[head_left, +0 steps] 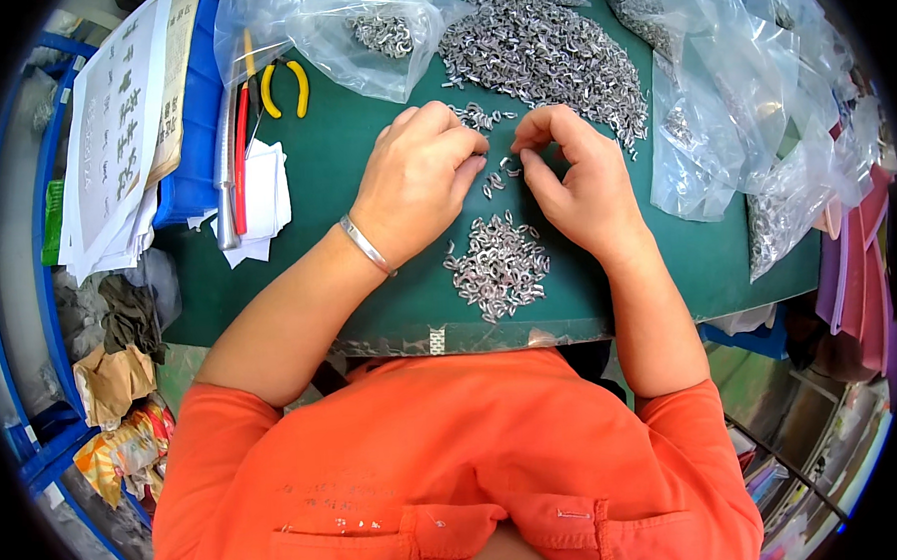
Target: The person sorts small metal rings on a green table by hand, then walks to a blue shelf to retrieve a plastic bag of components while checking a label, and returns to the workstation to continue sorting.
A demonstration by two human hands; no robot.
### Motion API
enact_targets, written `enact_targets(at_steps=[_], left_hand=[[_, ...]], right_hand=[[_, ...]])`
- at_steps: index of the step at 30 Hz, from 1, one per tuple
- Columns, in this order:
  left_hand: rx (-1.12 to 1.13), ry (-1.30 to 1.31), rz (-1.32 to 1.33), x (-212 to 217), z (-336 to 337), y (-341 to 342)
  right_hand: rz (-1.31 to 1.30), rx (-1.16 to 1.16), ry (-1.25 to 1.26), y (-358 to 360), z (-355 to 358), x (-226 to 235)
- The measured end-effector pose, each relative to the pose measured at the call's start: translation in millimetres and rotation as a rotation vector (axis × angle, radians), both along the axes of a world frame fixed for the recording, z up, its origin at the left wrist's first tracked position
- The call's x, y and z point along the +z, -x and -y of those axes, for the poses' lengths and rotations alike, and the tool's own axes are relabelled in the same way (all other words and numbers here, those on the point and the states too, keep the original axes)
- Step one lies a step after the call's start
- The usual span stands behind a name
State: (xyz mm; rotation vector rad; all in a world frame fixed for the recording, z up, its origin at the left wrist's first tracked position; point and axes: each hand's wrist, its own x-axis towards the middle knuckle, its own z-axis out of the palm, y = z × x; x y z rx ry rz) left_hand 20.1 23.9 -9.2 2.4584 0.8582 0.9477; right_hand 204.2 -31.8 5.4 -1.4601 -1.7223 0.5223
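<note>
Small curved silver metal pieces lie between my hands on the green tabletop. My left hand (419, 171), with a silver bangle (365, 246) on its wrist, is closed, thumb and fingertips together beside a few loose pieces (479, 116). Opposite it, my right hand (579, 179) curls with thumb and forefinger nearly meeting beside some more loose pieces (509, 167). Whatever either fingertip grip holds is too small or hidden to make out. Nearer to me sits a small pile of the metal pieces (498, 268). Beyond my hands spreads a far larger, duller heap (539, 61).
Clear plastic bags of metal pieces lie at the back (368, 43) and right (732, 117). To the left are yellow-handled pliers (303, 91), a red pen-like stick (241, 154), white paper slips (260, 203) and a blue bin (189, 171). The table's front edge (471, 339) runs before my body.
</note>
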Motion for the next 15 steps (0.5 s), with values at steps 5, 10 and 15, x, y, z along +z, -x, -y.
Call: enact_targets(at_steps=[5,10,15], left_hand=[[0.011,-0.044,-0.027,-1.3,1.6,-2.6],[0.043,-0.100,-0.099,-0.4,4.8,-3.9],[0.025,-0.134,-0.123,2.6,4.1,-5.8]], right_hand=[[0.127,0.088,-0.050,5.5,0.3,-4.3],[0.060,0.058,-0.053,8.7,0.3,-5.3],[0.075,-0.010,-0.021,3.2,-1.1,-4.7]])
